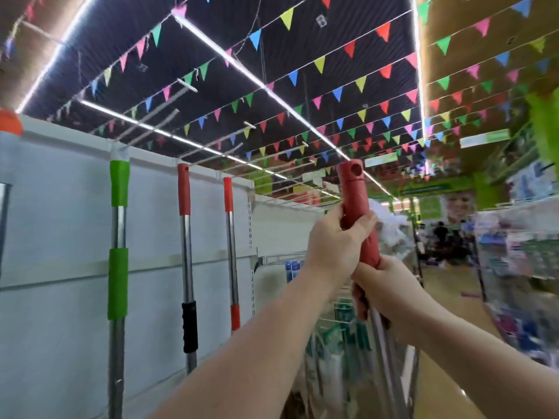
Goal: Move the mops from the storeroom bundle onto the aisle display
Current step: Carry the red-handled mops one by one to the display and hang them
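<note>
I hold a mop upright by its red handle grip (354,189), which has a hanging hole at the top. My left hand (335,243) wraps the grip high up. My right hand (390,291) grips lower, where the red sleeve meets the metal pole. Three mops hang on the white display panel (54,225) to the left: one with green grips (119,189), one with a red top and black grip (184,192), one with red grips (228,195). Wire hooks (272,173) jut out from the panel's top edge. The mop heads are out of view.
A wire rack with packaged goods (341,343) stands below my hands. The aisle runs ahead to the right, with blurred shelves (520,246) on its right side and people far off. Bunting and light strips hang overhead.
</note>
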`<state>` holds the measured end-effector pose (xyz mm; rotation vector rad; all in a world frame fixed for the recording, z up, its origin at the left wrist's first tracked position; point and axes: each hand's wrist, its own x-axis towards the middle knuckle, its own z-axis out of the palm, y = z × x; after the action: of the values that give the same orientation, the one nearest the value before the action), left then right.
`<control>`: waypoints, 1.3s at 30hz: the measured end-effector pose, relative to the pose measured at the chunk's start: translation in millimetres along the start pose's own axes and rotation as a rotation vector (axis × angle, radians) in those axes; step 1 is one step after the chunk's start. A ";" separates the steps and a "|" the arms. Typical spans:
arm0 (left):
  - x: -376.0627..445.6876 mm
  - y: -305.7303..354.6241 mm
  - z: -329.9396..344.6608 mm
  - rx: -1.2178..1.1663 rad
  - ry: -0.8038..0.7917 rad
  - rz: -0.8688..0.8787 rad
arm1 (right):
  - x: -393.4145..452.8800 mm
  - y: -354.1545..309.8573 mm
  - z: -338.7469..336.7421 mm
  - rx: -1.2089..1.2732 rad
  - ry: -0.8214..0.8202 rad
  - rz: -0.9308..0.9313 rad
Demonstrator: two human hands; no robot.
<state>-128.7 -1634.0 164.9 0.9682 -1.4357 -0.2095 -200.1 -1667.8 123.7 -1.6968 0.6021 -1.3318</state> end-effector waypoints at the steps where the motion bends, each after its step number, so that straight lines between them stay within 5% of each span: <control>1: 10.3 -11.4 4.9 0.001 0.006 0.005 | 13.0 7.8 -2.6 0.002 -0.016 -0.003; 14: 165.2 -133.9 66.9 0.144 0.094 -0.039 | 200.6 101.2 -44.0 0.149 -0.153 -0.006; 28: 269.3 -202.7 88.4 0.362 0.442 -0.119 | 345.3 155.4 -34.5 0.377 -0.498 0.012; 39: 307.9 -222.7 60.0 0.602 0.365 -0.130 | 403.3 161.4 -6.2 0.503 -0.573 0.030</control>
<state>-31.0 -1999.7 233.5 1.5035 -1.1091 0.3141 -58.8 -2072.3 195.6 -1.5279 -0.0428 -0.8168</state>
